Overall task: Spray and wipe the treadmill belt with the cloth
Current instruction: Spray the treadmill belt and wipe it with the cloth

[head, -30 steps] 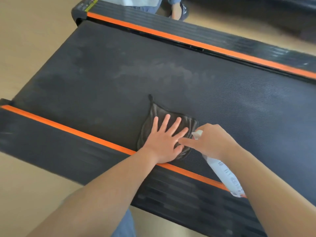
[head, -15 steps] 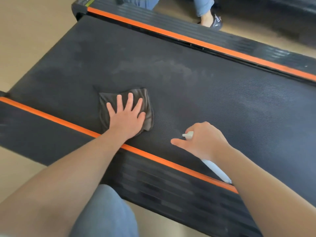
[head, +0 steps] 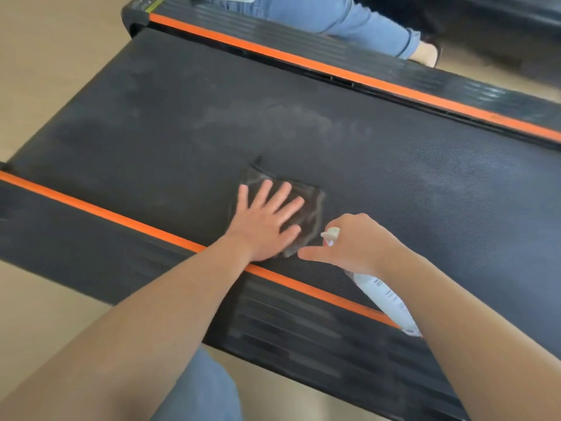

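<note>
The black treadmill belt (head: pixel 394 189) fills the middle of the view, with a pale dusty smear across its far half. A dark grey cloth (head: pixel 309 205) lies flat on the belt near the front orange stripe. My left hand (head: pixel 267 223) presses on the cloth with fingers spread and straight. Just to its right, my right hand (head: pixel 352 244) grips a white spray bottle (head: pixel 385 299); the nozzle pokes out beside the cloth and the body points back toward me.
Black side rails with orange stripes (head: pixel 127 220) run along both sides of the belt. Another person's leg in blue jeans (head: pixel 349 22) and a foot stand beyond the far rail. Beige floor (head: pixel 45 71) lies to the left. My knee (head: pixel 200 390) is below.
My left hand slid the cloth left along the belt, then back right until it sits beside the right hand again. The right hand stayed put with the bottle.
</note>
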